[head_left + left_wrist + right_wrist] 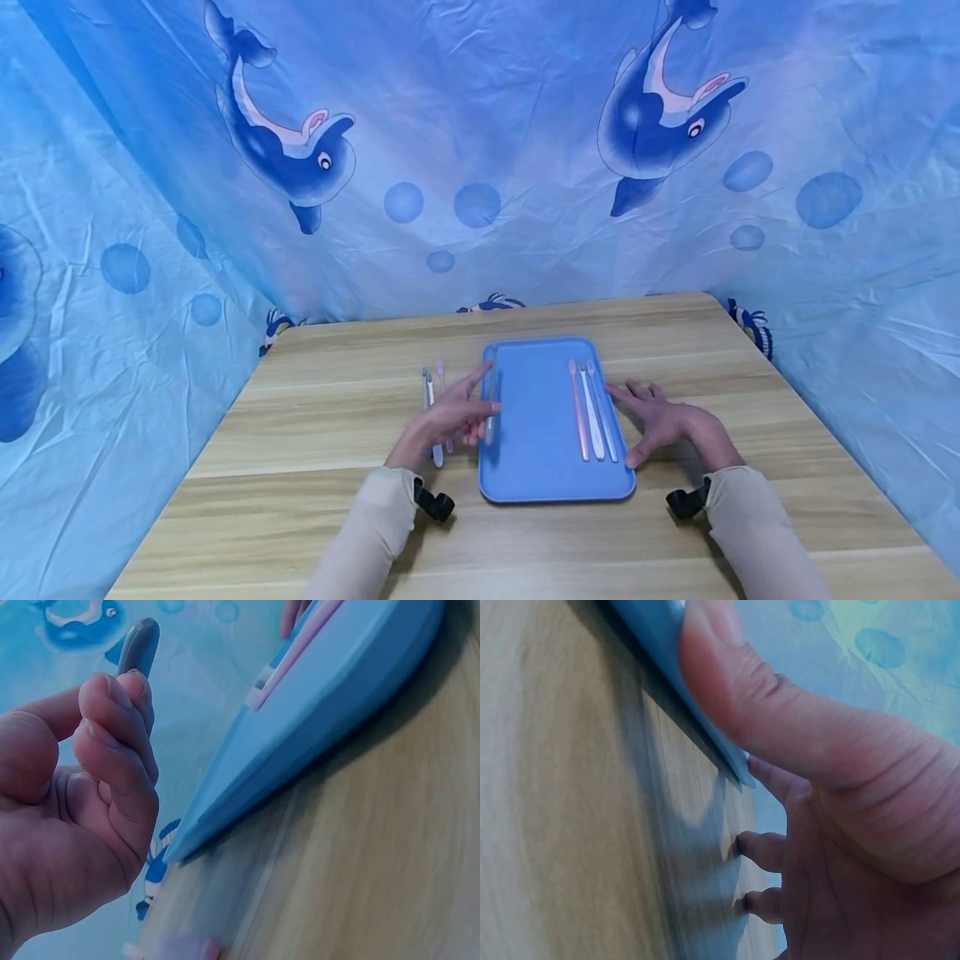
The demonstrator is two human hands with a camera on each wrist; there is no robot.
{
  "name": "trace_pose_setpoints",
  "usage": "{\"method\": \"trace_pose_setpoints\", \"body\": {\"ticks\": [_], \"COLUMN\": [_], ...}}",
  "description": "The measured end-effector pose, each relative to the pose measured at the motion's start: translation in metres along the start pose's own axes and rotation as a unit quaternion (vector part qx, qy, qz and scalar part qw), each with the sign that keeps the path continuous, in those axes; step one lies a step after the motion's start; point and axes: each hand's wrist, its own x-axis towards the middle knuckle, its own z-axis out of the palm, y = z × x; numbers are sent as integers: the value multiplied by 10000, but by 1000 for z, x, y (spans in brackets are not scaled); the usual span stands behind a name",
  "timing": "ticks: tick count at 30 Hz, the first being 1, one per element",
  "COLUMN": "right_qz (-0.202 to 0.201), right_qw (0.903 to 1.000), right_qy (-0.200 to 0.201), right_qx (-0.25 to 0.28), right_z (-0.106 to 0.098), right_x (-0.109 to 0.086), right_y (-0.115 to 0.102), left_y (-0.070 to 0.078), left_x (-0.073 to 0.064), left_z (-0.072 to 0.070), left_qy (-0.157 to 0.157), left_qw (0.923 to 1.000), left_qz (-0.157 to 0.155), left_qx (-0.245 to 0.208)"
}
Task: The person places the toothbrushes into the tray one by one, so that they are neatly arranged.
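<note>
A grey toothbrush (492, 382) is pinched in my left hand (452, 412), held lengthwise over the left side of a blue tray (534, 417). Its rounded handle end (141, 645) sticks out past the fingertips in the left wrist view. Along the tray's right side lie a pink toothbrush (580, 419), a white toothbrush (591, 417) and a blue toothbrush (603, 417), side by side. My right hand (663, 419) is spread at the tray's right edge. Its thumb (727, 682) presses on the rim by the near corner, while other fingers reach down beside the tray.
Left of the tray, partly behind my left hand, lie a white toothbrush (438, 454), a pink toothbrush (440, 372) and a greyish toothbrush (424, 385) on the wooden table (315, 417). A blue dolphin-print curtain (495, 142) hangs behind and beside the table.
</note>
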Motion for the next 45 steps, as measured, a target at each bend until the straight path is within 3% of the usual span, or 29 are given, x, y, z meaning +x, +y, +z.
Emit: {"method": "trace_pose_setpoints", "body": {"ticks": [4, 17, 27, 45], "right_qz": [21, 76, 86, 164], "right_qw": [10000, 9999, 10000, 9998], "right_qy": [54, 35, 16, 51], "right_qx": [18, -125, -20, -114], "right_z": [4, 0, 1, 2], "right_x": [3, -2, 1, 2], "right_y": [8, -3, 0, 0], "left_y": [0, 2, 2, -6], "left_x": [9, 23, 35, 59], "left_z": [11, 34, 47, 75], "left_qy": [92, 171, 215, 486], "left_qw": [9999, 9989, 9994, 9962], "left_qz": [-72, -72, -218, -711], "left_qx": [107, 420, 156, 92]}}
